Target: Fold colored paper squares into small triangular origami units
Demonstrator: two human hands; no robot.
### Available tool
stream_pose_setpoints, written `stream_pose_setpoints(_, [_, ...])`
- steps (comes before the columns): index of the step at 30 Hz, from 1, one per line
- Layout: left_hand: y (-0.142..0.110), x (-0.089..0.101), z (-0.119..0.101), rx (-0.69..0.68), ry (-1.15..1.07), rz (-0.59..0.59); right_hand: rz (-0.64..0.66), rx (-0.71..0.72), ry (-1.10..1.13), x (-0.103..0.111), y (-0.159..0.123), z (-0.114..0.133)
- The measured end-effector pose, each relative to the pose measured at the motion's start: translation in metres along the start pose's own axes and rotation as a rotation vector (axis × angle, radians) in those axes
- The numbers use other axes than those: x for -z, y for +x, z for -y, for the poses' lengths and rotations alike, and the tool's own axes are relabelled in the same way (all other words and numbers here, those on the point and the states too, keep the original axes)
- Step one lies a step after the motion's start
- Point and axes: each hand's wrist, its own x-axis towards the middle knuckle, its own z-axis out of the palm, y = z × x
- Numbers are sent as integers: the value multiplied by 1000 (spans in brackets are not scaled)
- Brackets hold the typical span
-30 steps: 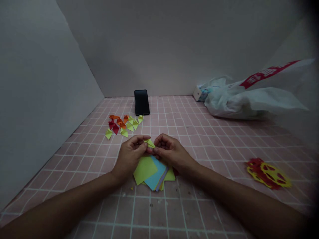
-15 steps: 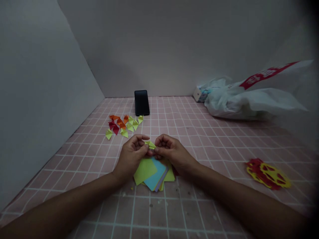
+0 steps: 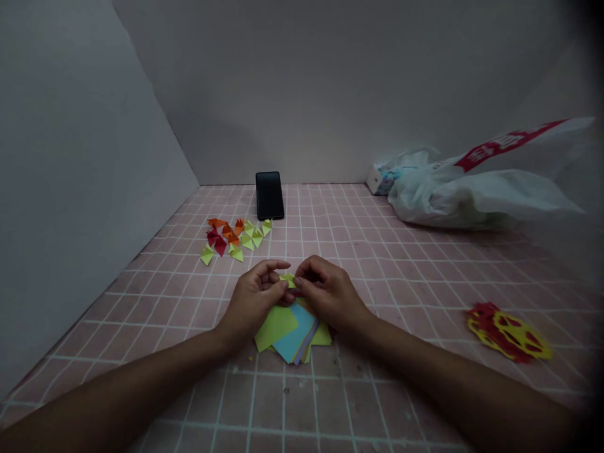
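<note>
Head view: the left hand (image 3: 250, 303) and right hand (image 3: 334, 297) together pinch a yellow paper (image 3: 287, 277) near colored sheets (image 3: 296, 332), right of the folded pieces (image 3: 232, 236).

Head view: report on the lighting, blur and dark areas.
Head view: dim overall, the right edge fading to black; head view: the white bag and the red and yellow cutouts look softer than the phone, whose screen shows no strong glare; head view: folds in the yellow paper between the fingers are hard to read.
</note>
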Motion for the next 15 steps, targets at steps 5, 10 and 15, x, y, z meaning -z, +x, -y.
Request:
stream_pose_setpoints(5, [1,2,3,0,-41,-6,6,254,-212,2,-2,3])
stream_pose_setpoints(10, [1,3,2,21,-109,-15,84,421,-398,4,-3,5])
stream_pose_setpoints(15, [0,2,-2,54,-141,-16,59,495,-557,3,-2,2])
